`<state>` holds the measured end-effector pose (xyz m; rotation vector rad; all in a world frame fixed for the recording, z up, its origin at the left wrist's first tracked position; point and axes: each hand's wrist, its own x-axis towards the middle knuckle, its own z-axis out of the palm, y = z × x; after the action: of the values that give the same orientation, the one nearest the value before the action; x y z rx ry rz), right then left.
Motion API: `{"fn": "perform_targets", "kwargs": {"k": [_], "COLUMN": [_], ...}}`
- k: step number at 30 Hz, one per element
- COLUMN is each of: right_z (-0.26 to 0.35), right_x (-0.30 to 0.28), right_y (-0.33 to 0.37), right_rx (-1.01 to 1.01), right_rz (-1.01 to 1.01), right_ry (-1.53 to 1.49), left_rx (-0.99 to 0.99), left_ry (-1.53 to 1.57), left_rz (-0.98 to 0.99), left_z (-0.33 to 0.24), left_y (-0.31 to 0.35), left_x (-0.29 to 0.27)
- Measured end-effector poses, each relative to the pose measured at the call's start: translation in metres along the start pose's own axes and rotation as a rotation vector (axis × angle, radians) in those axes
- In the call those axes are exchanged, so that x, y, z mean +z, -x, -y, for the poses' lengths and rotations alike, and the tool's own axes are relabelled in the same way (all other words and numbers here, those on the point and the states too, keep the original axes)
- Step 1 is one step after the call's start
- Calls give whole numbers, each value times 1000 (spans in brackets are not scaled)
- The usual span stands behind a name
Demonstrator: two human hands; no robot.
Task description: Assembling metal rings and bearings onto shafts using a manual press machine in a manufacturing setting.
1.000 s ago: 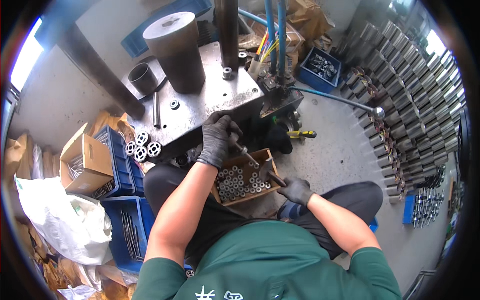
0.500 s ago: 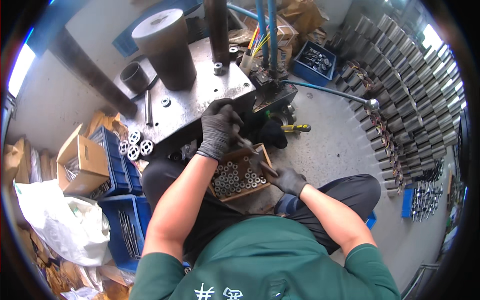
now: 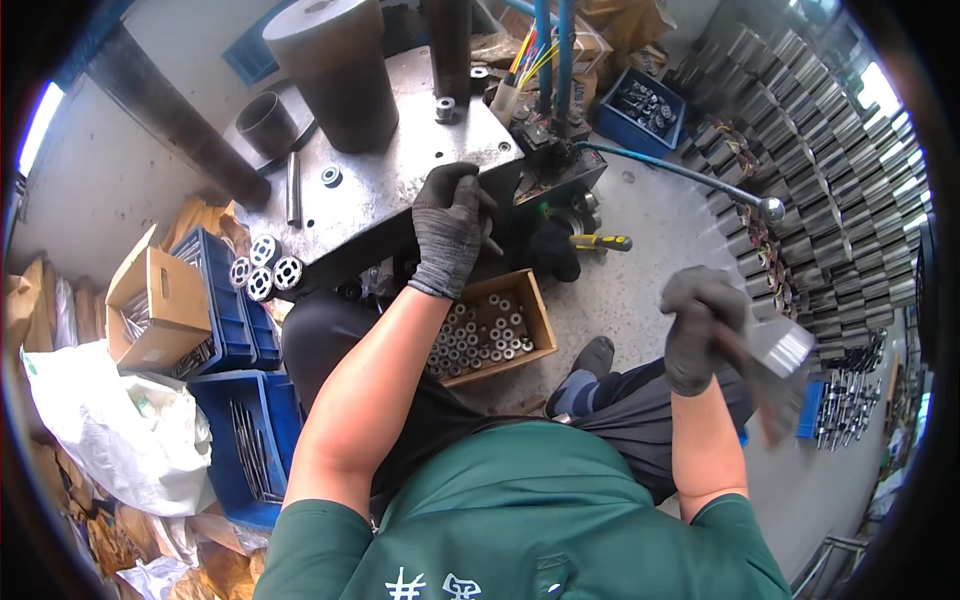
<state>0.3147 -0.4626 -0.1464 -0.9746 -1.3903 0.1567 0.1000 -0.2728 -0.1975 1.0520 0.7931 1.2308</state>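
Note:
My left hand (image 3: pixel 450 215), in a dark grey knit glove, is raised at the front edge of the press table (image 3: pixel 405 190). Its fingers are curled together; whatever lies in them is hidden. Below it stands a wooden box (image 3: pixel 540 325) holding several small metal rings (image 3: pixel 465 340). My right hand (image 3: pixel 700 325), gloved alike, is out to the right above my knee. It grips a hammer-like tool (image 3: pixel 775 375) with a brown handle and a grey metal part, smeared by motion.
On the table stand a thick metal cylinder (image 3: pixel 345 85), a short rod (image 3: pixel 294 190) and a small bearing (image 3: pixel 331 176). A yellow-handled tool (image 3: pixel 602 242) and a blue lever (image 3: pixel 690 178) are right of it. Stacked metal cylinders (image 3: pixel 800 150) line the right; blue bins (image 3: pixel 225 400) stand left.
My right hand has swung from above the wooden box far out to the right, carrying the tool. My left hand has shifted slightly up and right; the metal piece sticking out below it no longer shows.

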Motion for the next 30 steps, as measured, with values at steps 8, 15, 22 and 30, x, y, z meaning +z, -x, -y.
{"fn": "perform_targets", "kwargs": {"k": [8, 15, 22, 30], "right_z": [-133, -253, -263, -245], "right_x": [-24, -35, 34, 183], "right_y": [88, 162, 173, 216], "right_rx": [799, 1174, 440, 438], "right_rz": [711, 1009, 698, 1756], "right_ry": [841, 1174, 1022, 627], "left_rx": [-29, -93, 0, -82], "left_ry": [-85, -58, -206, -205], "left_rz": [51, 32, -31, -158], "left_z": [-11, -34, -51, -46], "left_y": [15, 36, 48, 62], "left_x": [-22, -35, -63, -96]}}
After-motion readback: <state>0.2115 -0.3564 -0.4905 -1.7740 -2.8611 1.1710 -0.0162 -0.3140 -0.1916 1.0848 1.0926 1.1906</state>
